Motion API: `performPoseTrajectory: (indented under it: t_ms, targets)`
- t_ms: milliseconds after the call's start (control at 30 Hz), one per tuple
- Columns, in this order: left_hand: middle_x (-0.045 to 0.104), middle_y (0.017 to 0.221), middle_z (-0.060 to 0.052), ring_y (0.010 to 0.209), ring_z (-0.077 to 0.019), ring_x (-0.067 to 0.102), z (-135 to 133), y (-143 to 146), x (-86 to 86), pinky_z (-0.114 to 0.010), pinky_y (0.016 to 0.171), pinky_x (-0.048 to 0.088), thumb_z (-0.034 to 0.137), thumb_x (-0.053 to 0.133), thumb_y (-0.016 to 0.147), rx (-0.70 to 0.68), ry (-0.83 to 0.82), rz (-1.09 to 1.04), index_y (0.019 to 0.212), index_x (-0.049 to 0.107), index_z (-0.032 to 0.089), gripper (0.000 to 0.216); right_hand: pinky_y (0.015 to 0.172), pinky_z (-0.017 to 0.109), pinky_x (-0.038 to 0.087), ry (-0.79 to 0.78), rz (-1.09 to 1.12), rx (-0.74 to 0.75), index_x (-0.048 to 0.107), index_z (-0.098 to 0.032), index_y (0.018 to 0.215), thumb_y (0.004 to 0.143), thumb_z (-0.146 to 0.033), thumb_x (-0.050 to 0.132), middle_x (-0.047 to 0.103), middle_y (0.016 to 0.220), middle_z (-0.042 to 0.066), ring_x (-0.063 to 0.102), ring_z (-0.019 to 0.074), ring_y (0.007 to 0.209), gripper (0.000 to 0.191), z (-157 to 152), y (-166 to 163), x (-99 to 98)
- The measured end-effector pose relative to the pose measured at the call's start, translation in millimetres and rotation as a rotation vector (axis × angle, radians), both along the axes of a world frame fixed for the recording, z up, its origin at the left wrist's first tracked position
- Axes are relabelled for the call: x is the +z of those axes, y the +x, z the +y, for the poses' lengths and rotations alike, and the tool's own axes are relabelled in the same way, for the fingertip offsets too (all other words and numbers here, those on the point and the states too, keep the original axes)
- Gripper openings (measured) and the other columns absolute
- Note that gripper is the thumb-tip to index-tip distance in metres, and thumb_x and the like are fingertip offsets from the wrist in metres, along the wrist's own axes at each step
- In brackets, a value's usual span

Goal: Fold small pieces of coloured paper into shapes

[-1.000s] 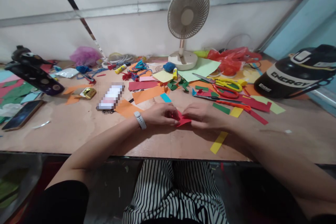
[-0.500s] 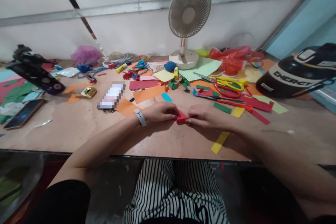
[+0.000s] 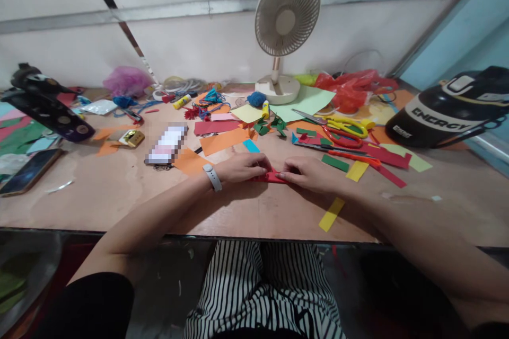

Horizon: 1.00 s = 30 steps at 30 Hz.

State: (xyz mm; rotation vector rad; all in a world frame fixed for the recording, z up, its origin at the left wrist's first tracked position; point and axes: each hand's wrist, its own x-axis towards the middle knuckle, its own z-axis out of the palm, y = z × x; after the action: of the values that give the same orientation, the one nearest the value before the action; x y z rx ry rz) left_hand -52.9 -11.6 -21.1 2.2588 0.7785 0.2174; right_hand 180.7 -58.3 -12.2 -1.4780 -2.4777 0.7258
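Observation:
A small folded piece of red paper (image 3: 272, 176) lies low over the wooden table (image 3: 238, 217), between my two hands. My left hand (image 3: 248, 167), with a pale watch band on its wrist, is closed on the paper's left end. At the right end, my right hand (image 3: 301, 172) pinches the paper between thumb and curled fingers. Part of the paper is hidden under the fingertips. Just beyond the hands lie a small blue paper strip (image 3: 251, 146) and orange paper (image 3: 222, 141). A green strip (image 3: 335, 163) is to the right of my right hand.
Red-handled scissors (image 3: 342, 137) and yellow-handled scissors (image 3: 345, 126) lie at the right among paper strips. A fan (image 3: 277, 89) stands at the back. A large black jug (image 3: 425, 122) is far right; a black bottle (image 3: 51, 111) and phones (image 3: 32, 171) are at the left.
The red paper now looks flatter and longer between my hands; it stood up in a peak before. My fingers have shifted slightly and both hands still hold it.

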Motion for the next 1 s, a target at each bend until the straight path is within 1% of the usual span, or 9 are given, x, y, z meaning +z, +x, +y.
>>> performPoseTrajectory:
  t_ms: [133,300,500,767,833,933,1000]
  targets:
    - [0.068,0.092,-0.004,0.08,-0.0158,0.06,-1,1,-5.2,-0.028,0.07,0.046,0.033,0.059,0.093,0.008,0.038,-0.031,0.104,0.063,0.017,0.02,0.057,0.028,0.033,0.035,0.0,-0.053,0.057,-0.019,0.073,0.093,-0.046,0.052,0.065,0.075,0.004,0.054,0.0162,0.066,0.034,-1,-2,-2.4]
    - [0.068,0.09,-0.004,0.078,-0.0146,0.06,1,0,-11.2,-0.027,0.07,0.046,0.028,0.058,0.092,0.012,0.031,-0.058,0.102,0.061,0.017,0.015,0.058,0.027,0.033,0.092,0.015,-0.065,0.055,-0.019,0.072,0.092,-0.04,0.055,0.064,0.074,0.004,0.054,0.016,0.066,0.029,0,-3,-7.0]
    - [0.068,0.088,-0.004,0.079,-0.0157,0.062,-1,2,-8.6,-0.028,0.07,0.048,0.028,0.06,0.09,0.024,0.029,-0.066,0.101,0.061,0.017,0.015,0.058,0.028,0.032,0.104,0.014,-0.103,0.054,-0.02,0.071,0.091,-0.041,0.057,0.064,0.074,0.004,0.054,0.0166,0.067,0.029,0,-4,-8.7]
    - [0.067,0.086,-0.002,0.077,-0.0143,0.061,-1,1,-8.9,-0.027,0.069,0.047,0.024,0.06,0.091,0.009,0.023,-0.076,0.101,0.061,0.017,0.012,0.057,0.027,0.032,0.119,0.039,-0.102,0.054,-0.02,0.07,0.09,-0.043,0.057,0.064,0.071,0.004,0.054,0.0163,0.064,0.031,1,-4,-9.8]
    - [0.067,0.088,-0.003,0.078,-0.0144,0.061,-1,1,-8.6,-0.027,0.07,0.047,0.027,0.059,0.092,0.007,0.02,-0.079,0.101,0.061,0.017,0.013,0.057,0.027,0.032,0.115,0.038,-0.098,0.054,-0.02,0.07,0.09,-0.042,0.058,0.064,0.071,0.004,0.054,0.0162,0.064,0.03,1,-4,-10.7]
    - [0.067,0.089,-0.004,0.076,-0.0147,0.059,-2,2,-8.1,-0.027,0.067,0.045,0.04,0.061,0.093,0.028,0.001,-0.076,0.1,0.063,0.017,0.025,0.057,0.028,0.032,0.115,0.038,-0.098,0.054,-0.02,0.071,0.09,-0.039,0.058,0.064,0.072,0.004,0.054,0.0161,0.065,0.027,1,-3,-11.5]
    - [0.067,0.087,-0.004,0.074,-0.0147,0.059,-3,3,-8.2,-0.026,0.064,0.044,0.046,0.063,0.091,0.048,-0.003,-0.072,0.099,0.064,0.016,0.03,0.057,0.028,0.032,0.112,0.037,-0.098,0.054,-0.019,0.071,0.09,-0.038,0.057,0.063,0.072,0.003,0.053,0.0162,0.065,0.027,1,-3,-11.3]
